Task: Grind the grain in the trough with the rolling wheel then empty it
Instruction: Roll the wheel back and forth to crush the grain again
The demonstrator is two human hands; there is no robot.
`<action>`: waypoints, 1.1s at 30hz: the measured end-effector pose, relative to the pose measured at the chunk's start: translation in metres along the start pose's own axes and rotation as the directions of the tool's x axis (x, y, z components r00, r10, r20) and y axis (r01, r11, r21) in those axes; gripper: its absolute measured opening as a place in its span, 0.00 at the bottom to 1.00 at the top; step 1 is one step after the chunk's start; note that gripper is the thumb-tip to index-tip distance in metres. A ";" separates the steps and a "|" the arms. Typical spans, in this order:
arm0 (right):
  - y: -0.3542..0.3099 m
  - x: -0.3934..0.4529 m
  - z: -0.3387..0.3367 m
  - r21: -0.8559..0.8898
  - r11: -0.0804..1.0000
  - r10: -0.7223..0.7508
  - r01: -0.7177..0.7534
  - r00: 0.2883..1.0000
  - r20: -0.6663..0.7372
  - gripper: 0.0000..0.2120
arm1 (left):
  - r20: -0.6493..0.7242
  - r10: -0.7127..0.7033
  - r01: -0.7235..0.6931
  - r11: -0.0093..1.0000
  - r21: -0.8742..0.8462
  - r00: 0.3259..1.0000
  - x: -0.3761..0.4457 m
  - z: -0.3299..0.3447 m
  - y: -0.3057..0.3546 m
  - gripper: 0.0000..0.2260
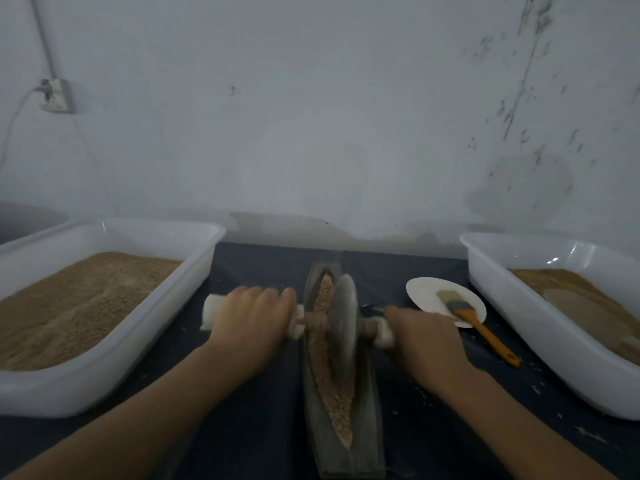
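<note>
grey metal, by the look of it: the rolling wheel (343, 315) is a thick disc standing on edge in the groove of the long boat-shaped trough (341, 375), which lies lengthwise down the middle of the dark counter (256, 427), running from its near edge toward the wall. the wheel sits in the far half of the trough and is blurred. a wooden axle passes through its hub, and each end carries a white wrapped handle.

the left hand (251, 322) is curled over the left handle and the right hand (424, 336) is curled over the right one, well apart, with the wheel between them.

the grain (325, 372) fills the groove as a pale, coarse line, piled more to the left of the wheel. it looks only partly broken, so grinding seems far from done.

my guess is that the wheel is heavy and rigid, and does the crushing by its own weight. the wrapped handles are the places to hold it. they look padded against slipping, and even pressure on both should keep the disc upright in the groove. the trough looks heavy and stiff too. for emptying, it would probably want a hand at each pointed end, tipped slowly, since the loose grain will run and spill.

a white tub of grain (104, 306) stands at the counter's left edge, and another tub (554, 306) at the right edge. near that one, a brush (474, 320) lies across a paper plate (426, 292).
</note>
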State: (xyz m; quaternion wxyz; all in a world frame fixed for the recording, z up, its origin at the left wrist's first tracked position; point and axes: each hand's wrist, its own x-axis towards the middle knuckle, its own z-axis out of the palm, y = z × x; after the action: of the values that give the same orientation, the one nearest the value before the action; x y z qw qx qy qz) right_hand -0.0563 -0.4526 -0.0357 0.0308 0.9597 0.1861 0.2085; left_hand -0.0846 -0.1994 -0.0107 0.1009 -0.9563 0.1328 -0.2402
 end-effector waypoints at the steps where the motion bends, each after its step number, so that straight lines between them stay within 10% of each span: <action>1: -0.003 -0.017 -0.009 -0.006 1.000 -0.010 0.010 1.000 -0.027 0.19 | -0.025 0.039 -0.039 0.999 -0.006 0.999 -0.017 -0.012 0.003 0.17; 6: -0.006 -0.071 -0.040 -0.018 1.000 -0.023 0.023 1.000 -0.001 0.31 | -0.243 0.143 -0.163 0.985 -0.063 0.959 -0.066 -0.041 0.007 0.21; 13: -0.007 -0.017 -0.015 -0.108 0.994 0.010 -0.009 1.000 0.015 0.15 | 0.055 -0.080 0.080 0.997 0.002 0.995 -0.012 0.010 -0.001 0.14; 21: -0.006 0.070 0.002 -0.206 0.975 0.069 -0.088 0.993 -0.098 0.09 | -0.033 -0.204 0.203 0.979 -0.007 0.979 0.057 0.052 -0.020 0.13; 33: -0.011 -0.059 -0.048 -0.066 0.982 -0.191 0.179 0.930 -0.315 0.24 | -0.071 0.048 -0.055 0.994 -0.097 0.996 -0.072 -0.033 0.000 0.25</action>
State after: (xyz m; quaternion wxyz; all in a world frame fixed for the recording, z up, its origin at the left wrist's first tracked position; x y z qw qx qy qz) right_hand -0.1290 -0.4652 -0.0166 0.0372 0.8906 0.2745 0.3608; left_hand -0.1616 -0.1819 -0.0129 0.0549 -0.9477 0.1724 -0.2631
